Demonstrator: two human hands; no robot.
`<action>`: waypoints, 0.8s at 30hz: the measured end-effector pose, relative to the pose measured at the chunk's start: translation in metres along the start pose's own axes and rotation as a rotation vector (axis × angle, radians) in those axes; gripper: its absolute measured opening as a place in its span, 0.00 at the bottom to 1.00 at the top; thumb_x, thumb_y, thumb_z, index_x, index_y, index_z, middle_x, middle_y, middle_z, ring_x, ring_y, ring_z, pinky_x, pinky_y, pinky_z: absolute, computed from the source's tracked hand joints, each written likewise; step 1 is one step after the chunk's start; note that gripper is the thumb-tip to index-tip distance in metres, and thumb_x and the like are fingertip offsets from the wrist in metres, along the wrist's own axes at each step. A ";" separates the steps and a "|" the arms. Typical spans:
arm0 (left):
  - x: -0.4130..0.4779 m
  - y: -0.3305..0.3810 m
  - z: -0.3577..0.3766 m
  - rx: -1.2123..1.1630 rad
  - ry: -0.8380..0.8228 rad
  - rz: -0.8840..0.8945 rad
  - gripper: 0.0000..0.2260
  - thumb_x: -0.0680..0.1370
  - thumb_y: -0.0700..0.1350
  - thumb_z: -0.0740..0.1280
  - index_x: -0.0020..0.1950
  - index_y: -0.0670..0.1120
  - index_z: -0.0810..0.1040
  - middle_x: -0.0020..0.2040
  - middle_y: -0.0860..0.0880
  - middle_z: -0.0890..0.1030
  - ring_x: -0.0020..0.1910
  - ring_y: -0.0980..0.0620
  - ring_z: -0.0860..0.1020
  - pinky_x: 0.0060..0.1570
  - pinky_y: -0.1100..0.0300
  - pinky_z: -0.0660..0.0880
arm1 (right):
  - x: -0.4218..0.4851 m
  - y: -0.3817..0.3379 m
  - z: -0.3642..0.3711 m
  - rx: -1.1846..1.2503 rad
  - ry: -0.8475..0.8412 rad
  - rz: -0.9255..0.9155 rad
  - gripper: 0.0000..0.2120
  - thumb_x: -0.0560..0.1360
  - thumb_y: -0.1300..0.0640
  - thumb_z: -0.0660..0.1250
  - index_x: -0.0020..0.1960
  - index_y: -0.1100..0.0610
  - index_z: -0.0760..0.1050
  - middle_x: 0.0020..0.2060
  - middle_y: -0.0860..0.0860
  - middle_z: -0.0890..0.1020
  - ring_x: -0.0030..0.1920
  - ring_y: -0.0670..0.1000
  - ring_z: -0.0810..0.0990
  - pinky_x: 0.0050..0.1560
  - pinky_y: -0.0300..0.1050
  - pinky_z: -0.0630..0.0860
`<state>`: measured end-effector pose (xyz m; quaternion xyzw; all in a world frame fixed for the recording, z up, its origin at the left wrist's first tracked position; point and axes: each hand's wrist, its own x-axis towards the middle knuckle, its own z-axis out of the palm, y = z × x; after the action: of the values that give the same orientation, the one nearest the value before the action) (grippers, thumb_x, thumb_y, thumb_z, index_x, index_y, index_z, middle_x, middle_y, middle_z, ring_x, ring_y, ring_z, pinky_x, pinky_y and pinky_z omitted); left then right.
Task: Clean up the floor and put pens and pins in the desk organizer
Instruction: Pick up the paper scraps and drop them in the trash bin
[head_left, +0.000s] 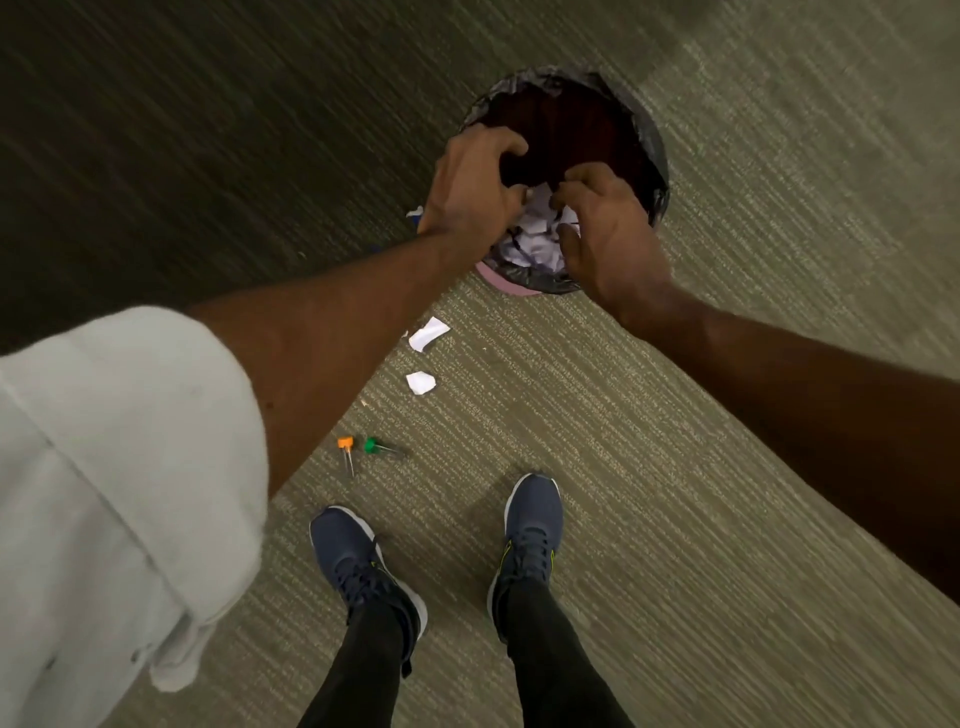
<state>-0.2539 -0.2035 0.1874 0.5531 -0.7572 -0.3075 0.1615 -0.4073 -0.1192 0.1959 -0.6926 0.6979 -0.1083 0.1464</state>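
Floor (727, 364) of ribbed grey-green carpet fills the view, darker toward the upper left. At the far left a pale grey sleeve (119, 467) is pushed up above the elbow, and the bare left forearm reaches out from it toward the centre top. Below that forearm two pins lie on the carpet close together: an orange pin (345, 444) with its points facing the feet, and just to its right a green pin (371, 446) with its points facing right. A little farther up and right are two white paper scraps, a smaller scrap (421, 382) and above it a larger scrap (427, 334), both apart from the pins and just short of the bin.

The left hand (475, 182) hangs over the near left rim of the bin (652, 150), fingers curled and thumb against a wad of crumpled paper (535, 234). The wad sits between the two hands over the bin's near side. The bin is round, lined with a black bag, dark inside, with a pink edge showing at its base. The right hand (608, 234) grips the wad from the right with bent fingers.

Two dark blue shoes stand on the carpet below, the left shoe (358, 561) near the pins and the right shoe (530, 530) set slightly ahead.
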 end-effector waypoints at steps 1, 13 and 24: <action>-0.005 -0.008 -0.003 -0.001 0.003 -0.006 0.19 0.72 0.46 0.75 0.63 0.47 0.79 0.60 0.47 0.80 0.57 0.52 0.79 0.57 0.59 0.77 | -0.004 -0.004 0.003 0.020 0.006 -0.013 0.14 0.75 0.69 0.64 0.59 0.62 0.79 0.62 0.58 0.76 0.59 0.60 0.77 0.59 0.45 0.75; -0.111 -0.186 -0.025 0.033 -0.041 -0.260 0.11 0.73 0.44 0.69 0.54 0.45 0.83 0.51 0.44 0.84 0.51 0.45 0.82 0.55 0.50 0.78 | -0.066 -0.080 0.117 0.136 -0.256 -0.205 0.14 0.75 0.62 0.68 0.60 0.59 0.75 0.57 0.56 0.77 0.55 0.59 0.78 0.55 0.51 0.76; -0.169 -0.278 0.077 0.195 -0.179 -0.114 0.16 0.79 0.47 0.59 0.56 0.41 0.83 0.51 0.37 0.83 0.52 0.37 0.80 0.55 0.50 0.71 | -0.112 -0.088 0.279 0.065 -0.497 -0.256 0.20 0.76 0.65 0.66 0.67 0.60 0.74 0.62 0.60 0.79 0.59 0.62 0.79 0.57 0.53 0.76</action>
<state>-0.0368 -0.0782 -0.0339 0.5786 -0.7623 -0.2893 0.0213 -0.2264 0.0058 -0.0277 -0.7754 0.5436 0.0250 0.3203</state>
